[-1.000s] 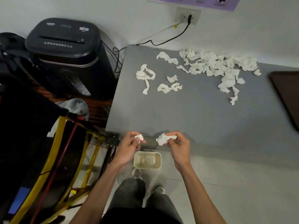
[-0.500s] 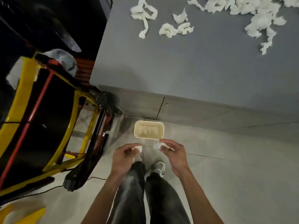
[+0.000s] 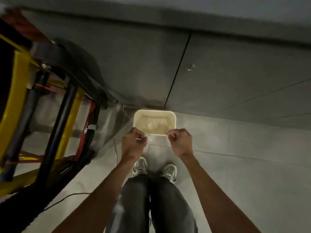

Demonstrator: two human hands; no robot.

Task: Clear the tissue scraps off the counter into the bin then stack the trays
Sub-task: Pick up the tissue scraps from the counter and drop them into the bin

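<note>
Only slivers of tissue scraps (image 3: 139, 139) peek from left hand (image 3: 134, 143) and right hand (image 3: 181, 142).

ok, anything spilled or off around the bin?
Nothing spilled that I can see. The bin stands upright on the floor, tissue scraps inside, none visible around it. The left hand and right hand each pinch a small white scrap at its near rim. Frame is blurred, so tiny bits could be missed.
</note>
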